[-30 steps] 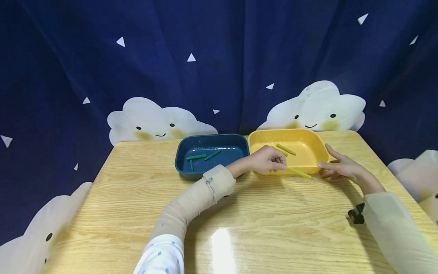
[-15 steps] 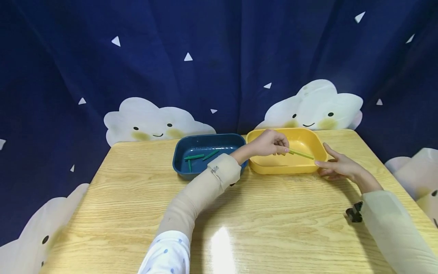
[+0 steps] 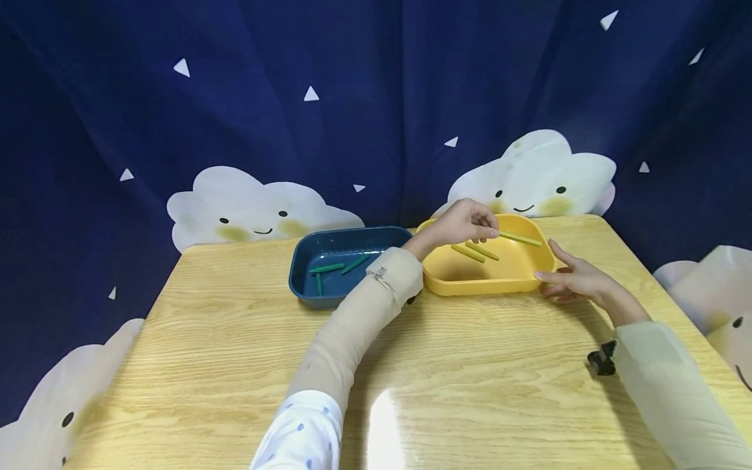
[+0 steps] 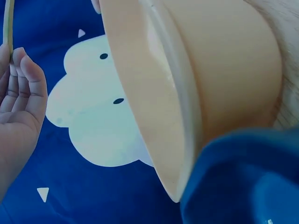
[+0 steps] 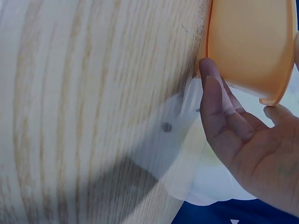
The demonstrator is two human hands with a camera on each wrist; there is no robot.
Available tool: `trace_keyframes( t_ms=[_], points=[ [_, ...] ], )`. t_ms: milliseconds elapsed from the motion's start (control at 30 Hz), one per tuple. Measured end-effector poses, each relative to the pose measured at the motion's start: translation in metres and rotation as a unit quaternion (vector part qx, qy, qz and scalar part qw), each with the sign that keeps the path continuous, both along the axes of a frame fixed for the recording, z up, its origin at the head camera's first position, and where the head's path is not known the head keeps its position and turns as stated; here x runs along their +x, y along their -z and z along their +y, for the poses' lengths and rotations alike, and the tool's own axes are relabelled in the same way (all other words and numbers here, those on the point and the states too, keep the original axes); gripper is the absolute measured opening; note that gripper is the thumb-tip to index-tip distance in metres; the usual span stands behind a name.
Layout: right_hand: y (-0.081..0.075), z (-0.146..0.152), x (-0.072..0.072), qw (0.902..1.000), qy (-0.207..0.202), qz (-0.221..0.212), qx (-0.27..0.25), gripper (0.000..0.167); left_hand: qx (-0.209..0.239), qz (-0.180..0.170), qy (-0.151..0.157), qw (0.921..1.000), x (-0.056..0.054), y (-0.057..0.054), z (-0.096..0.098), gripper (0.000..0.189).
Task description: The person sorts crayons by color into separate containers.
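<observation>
My left hand (image 3: 468,222) pinches a thin yellow stick (image 3: 520,239) over the far part of the yellow bin (image 3: 470,287). In the left wrist view the stick (image 4: 8,23) rises from the fingertips of the left hand (image 4: 21,100). Two more yellow sticks (image 3: 468,253) lie inside that bin, side by side. My right hand (image 3: 578,279) touches the bin's right end with its fingers extended. Seen from the right wrist, the thumb of the right hand (image 5: 252,140) meets the rim of the bin (image 5: 252,42) and the fingers reach its lower edge.
A dark blue bin (image 3: 299,297) stands left of the yellow one, with several green sticks (image 3: 327,267) in it. Both are at the back of the wooden table (image 3: 235,365), before a dark blue curtain (image 3: 352,65) with clouds. My left forearm crosses the blue bin's front right corner.
The left hand has carried the yellow stick from over the yellow bin's front rim to its far part, uncovering two sticks. My right hand has stayed at the bin's right end.
</observation>
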State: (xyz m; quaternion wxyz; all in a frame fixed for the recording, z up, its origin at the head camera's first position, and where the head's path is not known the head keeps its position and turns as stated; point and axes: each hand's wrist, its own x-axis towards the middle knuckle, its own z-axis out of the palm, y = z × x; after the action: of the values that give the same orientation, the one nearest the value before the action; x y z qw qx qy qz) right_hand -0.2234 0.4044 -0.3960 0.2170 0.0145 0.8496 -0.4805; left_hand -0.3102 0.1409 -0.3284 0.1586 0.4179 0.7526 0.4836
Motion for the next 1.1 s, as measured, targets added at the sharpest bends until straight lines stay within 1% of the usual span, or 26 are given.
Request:
trace_keyframes(
  t_ms=[100, 233, 333, 500, 600, 733, 800, 867, 933, 1000, 1100],
  points=[
    [-0.001, -0.001, -0.001, 1.0000, -0.002, -0.001, 0.000, 0.094, 0.006, -0.013, -0.006, 0.9999, -0.008, -0.001, 0.004, 0.008],
    [-0.001, 0.000, 0.000, 1.0000, -0.002, 0.002, -0.001, 0.094, 0.010, -0.031, -0.024, 0.9992, -0.020, -0.001, 0.011, 0.008],
    [-0.001, 0.000, -0.001, 1.0000, -0.003, 0.007, 0.005, 0.094, 0.014, -0.050, -0.039, 0.9979, -0.028, -0.004, 0.016, 0.009],
    [-0.001, 0.000, -0.001, 0.9997, -0.002, 0.016, 0.019, 0.095, 0.018, -0.076, -0.050, 0.9957, -0.040, -0.008, 0.022, 0.009],
    [0.001, 0.000, -0.001, 0.9997, -0.003, 0.018, 0.018, 0.094, 0.017, -0.087, -0.063, 0.9941, -0.046, -0.005, 0.024, 0.010],
    [0.003, -0.002, 0.002, 0.9998, -0.002, 0.017, 0.013, 0.094, 0.027, -0.111, -0.086, 0.9898, -0.051, 0.001, 0.026, 0.014],
    [0.004, -0.002, 0.003, 0.9998, 0.000, 0.016, 0.011, 0.094, 0.037, -0.135, -0.101, 0.9850, -0.052, 0.006, 0.026, 0.014],
    [0.005, -0.002, 0.005, 0.9998, 0.001, 0.016, 0.008, 0.094, 0.049, -0.167, -0.114, 0.9780, -0.052, 0.010, 0.027, 0.015],
    [0.005, -0.002, 0.006, 0.9999, 0.002, 0.016, 0.006, 0.094, 0.042, -0.202, -0.127, 0.9702, -0.052, 0.014, 0.026, 0.016],
    [0.005, -0.003, 0.008, 0.9999, 0.002, 0.016, 0.005, 0.094, 0.019, -0.240, -0.138, 0.9606, -0.052, 0.018, 0.025, 0.013],
    [0.003, -0.004, 0.010, 0.9999, 0.001, 0.016, 0.004, 0.093, -0.043, -0.287, -0.146, 0.9457, -0.052, 0.021, 0.025, 0.005]
  ],
)
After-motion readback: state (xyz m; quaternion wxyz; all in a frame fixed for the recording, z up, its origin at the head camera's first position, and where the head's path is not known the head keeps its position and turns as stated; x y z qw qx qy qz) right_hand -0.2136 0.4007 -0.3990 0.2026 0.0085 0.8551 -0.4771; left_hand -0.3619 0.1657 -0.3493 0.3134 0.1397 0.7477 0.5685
